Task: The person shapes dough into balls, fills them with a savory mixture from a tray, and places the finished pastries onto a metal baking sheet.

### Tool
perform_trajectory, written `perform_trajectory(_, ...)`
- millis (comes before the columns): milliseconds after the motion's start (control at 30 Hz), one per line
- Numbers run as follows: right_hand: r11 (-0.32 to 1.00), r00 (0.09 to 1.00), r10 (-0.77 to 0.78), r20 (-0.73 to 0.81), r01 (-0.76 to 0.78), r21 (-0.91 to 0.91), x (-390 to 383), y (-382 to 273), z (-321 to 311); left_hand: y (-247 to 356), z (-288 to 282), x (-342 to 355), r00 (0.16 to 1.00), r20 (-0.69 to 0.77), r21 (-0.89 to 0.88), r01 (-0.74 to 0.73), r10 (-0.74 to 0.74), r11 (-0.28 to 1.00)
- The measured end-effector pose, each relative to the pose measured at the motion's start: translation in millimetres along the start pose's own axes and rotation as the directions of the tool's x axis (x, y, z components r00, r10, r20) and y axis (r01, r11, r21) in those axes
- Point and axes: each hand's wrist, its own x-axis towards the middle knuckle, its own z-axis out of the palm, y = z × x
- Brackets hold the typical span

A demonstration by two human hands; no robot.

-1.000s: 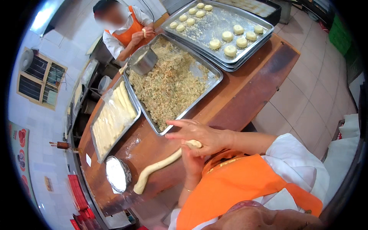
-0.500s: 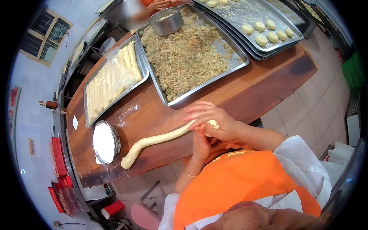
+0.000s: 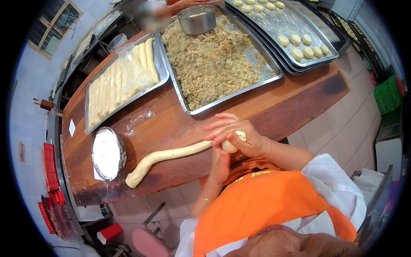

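A long pale dough rope (image 3: 169, 155) lies bent across the wooden table, its thick end toward the left and its other end under my fingers. My right hand (image 3: 242, 136) curls over a rounded lump of dough (image 3: 230, 146), thumb pressed against it. A small knob of the same dough sticks out beside that thumb. From below, my left hand (image 3: 221, 165) cups the lump, its fingers partly hidden behind the right hand. Both hands touch each other just past the table's near edge.
Beyond lies a metal tray of crumbly filling (image 3: 205, 68) with a round metal pan (image 3: 196, 20) on it. Left of it stands a tray of dough ropes (image 3: 112, 96) under plastic, and a bowl of white powder (image 3: 108, 153). Stacked trays (image 3: 274, 22) carry small dough rounds. Another person's hand (image 3: 188, 4) is at the far side.
More of the rounded dough lump now shows between my hands. The whole view has shifted slightly. Across the table, the other person's hands have moved.
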Motion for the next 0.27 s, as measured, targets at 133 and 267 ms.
perform_trajectory(133, 0.997, 0.975, -0.070, -0.211, 0.064, -0.034, 10.1, -6.5, 17.9, -4.7, -26.9, 1.7, 0.984, 0.137, -0.032, 0.116, -0.111, 0.993)
perform_trajectory(267, 0.996, 0.997, -0.073, 0.021, 0.074, -0.055, 3.4, 9.9, 6.7, -30.8, -40.8, -12.2, 0.996, 0.040, -0.013, 0.087, -0.086, 0.996)
